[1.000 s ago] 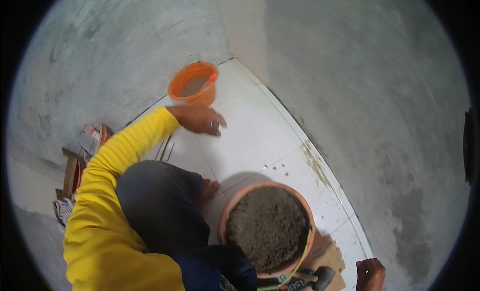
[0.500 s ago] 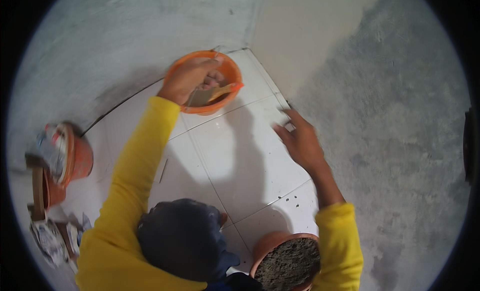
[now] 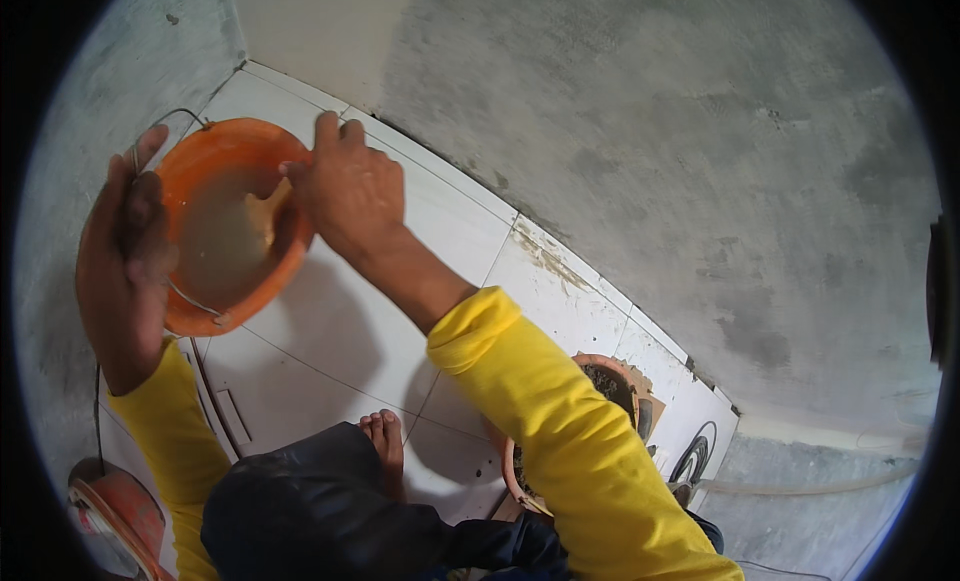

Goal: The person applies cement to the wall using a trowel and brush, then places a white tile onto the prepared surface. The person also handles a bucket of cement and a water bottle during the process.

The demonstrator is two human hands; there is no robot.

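The orange bucket (image 3: pixel 278 286) stands on the white tiled floor (image 3: pixel 450 221) near the corner, between the person's two hands. The left hand (image 3: pixel 122 271) is at the bucket's left side, its fingers curled round the thin wire handle (image 3: pixel 193 300), which runs from the far side of the rim through the grip and back to the near side. The right hand (image 3: pixel 355 196) touches the right rim with its thumb on the inner side and two fingers pointing up; whether it grips the rim or the tan piece (image 3: pixel 265 213) beside it, one cannot tell. The tan piece leans in the cloudy water (image 3: pixel 208 251), just below the right thumb. Both forearms come up in yellow sleeves (image 3: pixel 560 411), the right one crossing in front of a tub (image 3: pixel 600 360) of dark, lumpy mix. Cardboard (image 3: pixel 643 381) shows beside the tub, and a black coil (image 3: pixel 690 461) lies near the grey wall (image 3: pixel 650 131). A bare foot (image 3: pixel 388 446) rests between bucket and tub, thin strips (image 3: pixel 232 416) lie left of the dark trousers (image 3: pixel 300 511), and a red pail (image 3: pixel 145 511) stands at lower left.
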